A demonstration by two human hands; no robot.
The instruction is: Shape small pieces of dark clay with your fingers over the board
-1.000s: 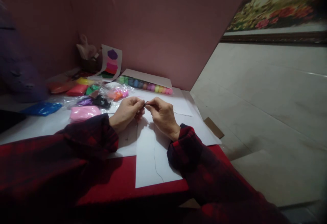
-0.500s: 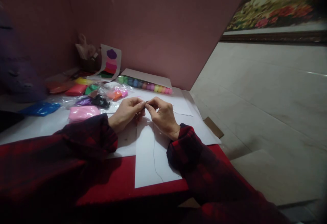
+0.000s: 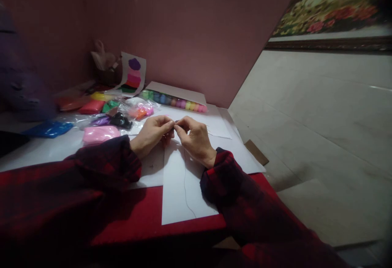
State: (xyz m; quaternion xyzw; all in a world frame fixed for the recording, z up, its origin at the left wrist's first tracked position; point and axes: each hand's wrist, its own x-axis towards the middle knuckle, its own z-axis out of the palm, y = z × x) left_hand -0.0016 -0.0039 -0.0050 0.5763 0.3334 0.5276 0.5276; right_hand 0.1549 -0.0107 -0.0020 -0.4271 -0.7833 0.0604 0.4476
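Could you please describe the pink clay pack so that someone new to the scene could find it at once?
On the white paper, left of the left hand, bagged clay lies in a cluster. The pink pack is the nearest to the left sleeve. It alone is pale pink; the blue pack lies further left.

Open lane: bare white paper sheet in front of both hands, crossed only by a thin dark thread; red tablecloth at the near edge is bare too. Right side bare as far as the table edge, beyond it the pale tiled floor. Left blocked: pink clay packet, black clay bag, blue clay packet close together. Far side: row of coloured clay balls in a clear strip, then the pink wall.
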